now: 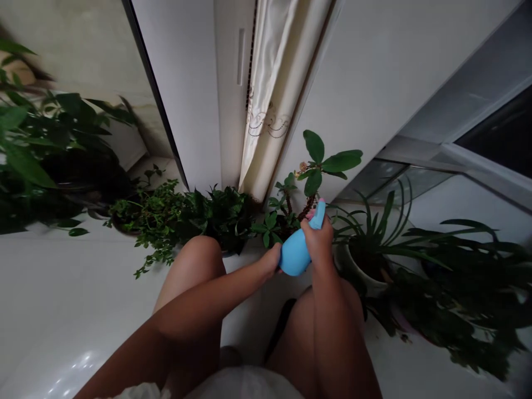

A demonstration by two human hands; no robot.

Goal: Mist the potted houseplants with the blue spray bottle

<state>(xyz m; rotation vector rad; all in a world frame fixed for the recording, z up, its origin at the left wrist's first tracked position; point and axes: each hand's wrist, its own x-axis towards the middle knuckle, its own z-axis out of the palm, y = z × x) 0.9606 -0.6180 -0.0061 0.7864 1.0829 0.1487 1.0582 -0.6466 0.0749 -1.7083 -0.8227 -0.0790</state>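
Observation:
I crouch over a row of potted plants, and both my hands hold a light blue spray bottle (293, 254). My right hand (318, 240) wraps its upper part near the nozzle, fingers closed round it. My left hand (271, 260) supports the rounded body from the left side. The nozzle points toward a small thorny-stemmed plant with broad leaves (315, 162) in a dark pot just beyond the bottle. My knees frame the bottle on either side.
Leafy trailing plants (166, 219) stand at left, a large dark-leaved plant (37, 144) at far left. A long-leaved plant in a white pot (368, 280) and more foliage (461, 288) sit at right. A cream curtain (266, 105) hangs behind; white floor (62, 299) lies at left.

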